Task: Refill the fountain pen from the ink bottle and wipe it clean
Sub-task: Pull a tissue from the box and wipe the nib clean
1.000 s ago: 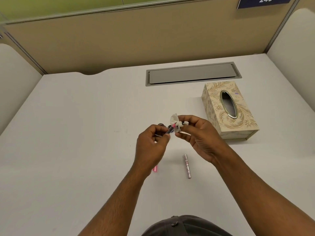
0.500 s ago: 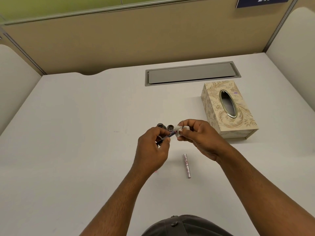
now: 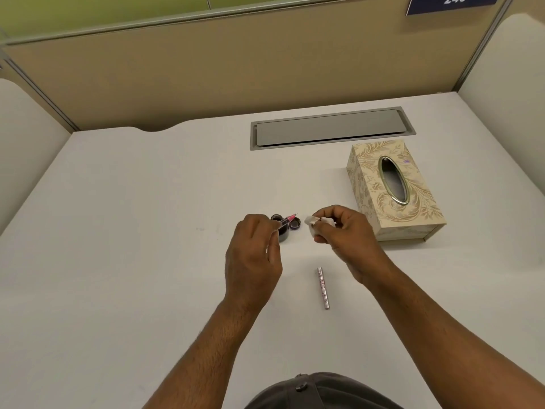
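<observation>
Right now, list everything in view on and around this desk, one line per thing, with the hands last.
desk: one, white, fills the view.
cable tray cover: one, grey, set into the desk at the far edge.
tissue box: one, cream with a gold leaf pattern, far right of the hands.
ink bottle: one, dark, open, just beyond the left hand.
bottle cap: one, dark, lying right beside the bottle.
pen section: one, clear with pink tip, held above the bottle.
pen barrel: one, metallic pinkish, lying near the person between the forearms.
tissue: one, white, crumpled.
number sign: one, blue, top right on the partition.
left hand: pinches the pen section.
right hand: holds the tissue.
</observation>
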`<state>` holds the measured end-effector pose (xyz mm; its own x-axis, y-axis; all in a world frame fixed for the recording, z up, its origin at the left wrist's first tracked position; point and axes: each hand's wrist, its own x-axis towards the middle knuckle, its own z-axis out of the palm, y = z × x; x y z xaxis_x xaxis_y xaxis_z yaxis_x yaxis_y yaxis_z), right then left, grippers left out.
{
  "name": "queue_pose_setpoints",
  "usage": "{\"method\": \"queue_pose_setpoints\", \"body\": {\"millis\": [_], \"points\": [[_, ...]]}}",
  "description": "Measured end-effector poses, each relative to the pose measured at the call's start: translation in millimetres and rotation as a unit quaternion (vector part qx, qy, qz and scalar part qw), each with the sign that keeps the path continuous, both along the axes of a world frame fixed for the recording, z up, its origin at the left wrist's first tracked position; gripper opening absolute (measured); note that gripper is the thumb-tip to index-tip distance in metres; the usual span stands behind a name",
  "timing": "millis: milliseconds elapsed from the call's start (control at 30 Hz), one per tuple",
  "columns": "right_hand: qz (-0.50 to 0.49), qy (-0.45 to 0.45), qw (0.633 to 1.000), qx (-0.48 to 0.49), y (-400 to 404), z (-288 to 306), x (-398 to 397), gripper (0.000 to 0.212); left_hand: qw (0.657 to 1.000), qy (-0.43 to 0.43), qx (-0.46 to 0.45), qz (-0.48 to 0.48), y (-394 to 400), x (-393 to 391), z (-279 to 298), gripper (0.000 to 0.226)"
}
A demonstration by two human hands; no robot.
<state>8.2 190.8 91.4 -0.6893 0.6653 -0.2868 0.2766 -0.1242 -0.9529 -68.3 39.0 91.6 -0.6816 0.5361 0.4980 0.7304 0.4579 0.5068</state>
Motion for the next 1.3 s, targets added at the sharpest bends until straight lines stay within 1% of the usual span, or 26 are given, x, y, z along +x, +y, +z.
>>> {"method": "queue_pose_setpoints", "body": {"millis": [100,167,300,367,433,467,500,533,567,600,633,733,800,833,867,900,933,967,1000,1033,1067,1100,1133,1200,1300], "points": [[0.019,0.022,0.996,-0.087,-11.0,2.1,-2.2,0.003,0.999,0.021,-0.020,-0.012,2.7,2.1,-2.0,0.014],[0.014,0.035,0.990,-0.138,-14.5,4.2,-2.6,0.005,0.999,0.032,-0.030,-0.018,2.4,2.4,-5.9,0.013],[0.020,0.051,0.979,-0.197,-15.1,4.7,-4.1,0.009,0.998,0.044,-0.032,-0.023,0.4,3.8,-10.0,0.011],[0.003,0.094,0.956,-0.277,-13.4,7.0,-4.9,0.010,0.999,0.037,-0.027,-0.020,0.8,3.0,-10.9,0.010],[-0.043,0.144,0.923,-0.354,-8.3,7.5,-4.9,0.011,1.000,-0.007,0.005,-0.011,0.9,2.3,-11.5,0.012],[-0.057,0.147,0.923,-0.350,-5.5,7.2,-4.7,0.011,0.998,-0.046,0.032,-0.005,0.8,2.1,-10.9,0.014],[-0.053,0.126,0.942,-0.307,-3.7,7.1,-3.8,0.010,0.995,-0.082,0.058,-0.002,0.6,2.1,-10.4,0.016],[-0.035,0.091,0.965,-0.244,-3.0,5.9,-3.1,0.010,0.992,-0.105,0.074,-0.001,0.5,2.6,-10.1,0.017],[-0.011,0.055,0.982,-0.183,-4.1,5.5,-2.4,0.009,0.990,-0.114,0.078,-0.003,0.8,3.5,-10.0,0.018],[0.011,0.031,0.989,-0.144,-6.2,5.6,-2.2,0.009,0.991,-0.111,0.074,-0.008,1.0,4.8,-10.5,0.017],[0.025,0.024,0.991,-0.131,-8.7,5.5,-2.7,0.009,0.992,-0.103,0.067,-0.013,1.2,5.8,-11.3,0.016],[0.035,0.053,0.984,-0.169,-12.9,5.5,-4.4,0.007,0.996,-0.077,0.048,-0.017,0.8,5.0,-13.7,0.013],[0.014,0.094,0.966,-0.241,-11.7,4.8,-4.6,0.008,0.997,-0.069,0.036,-0.014,0.7,2.7,-14.5,0.014],[-0.008,0.113,0.954,-0.277,-9.7,4.3,-4.5,0.008,0.996,-0.083,0.036,-0.005,0.5,2.4,-13.8,0.014],[-0.032,0.125,0.944,-0.302,-7.2,3.9,-4.2,0.009,0.992,-0.120,0.043,0.013,0.2,2.6,-12.9,0.014],[-0.048,0.127,0.940,-0.314,-4.7,3.9,-3.5,0.010,0.981,-0.183,0.054,0.039,0.0,2.5,-11.3,0.014],[-0.054,0.125,0.938,-0.318,-2.6,4.3,-2.0,0.010,0.958,-0.270,0.068,0.065,0.0,2.1,-9.3,0.013],[-0.051,0.120,0.938,-0.321,-1.2,4.8,-0.5,0.011,0.920,-0.372,0.093,0.081,0.2,1.2,-7.4,0.013],[-0.045,0.117,0.938,-0.324,-0.7,5.0,1.0,0.011,0.866,-0.474,0.137,0.079,0.4,0.0,-5.7,0.012],[-0.040,0.116,0.937,-0.326,-1.0,4.6,2.3,0.010,0.805,-0.559,0.188,0.070,0.0,-1.2,-4.0,0.012],[-0.038,0.116,0.938,-0.325,-1.8,4.1,3.0,0.009,0.749,-0.617,0.234,0.060,-0.7,-2.3,-2.1,0.013],[-0.038,0.117,0.939,-0.321,-3.0,3.6,3.2,0.009,0.707,-0.652,0.269,0.051,-1.6,-3.4,-0.7,0.014],[-0.040,0.117,0.941,-0.315,-4.2,2.8,3.3,0.010,0.677,-0.674,0.291,0.043,-2.7,-4.2,0.2,0.016],[-0.045,0.113,0.946,-0.302,-6.4,-0.1,3.7,0.011,0.636,-0.705,0.313,0.025,-4.3,-4.0,2.6,0.018],[-0.045,0.095,0.950,-0.293,-11.2,-6.0,5.2,0.010,0.589,-0.739,0.328,0.006,-6.4,-1.2,4.1,0.013]]}}
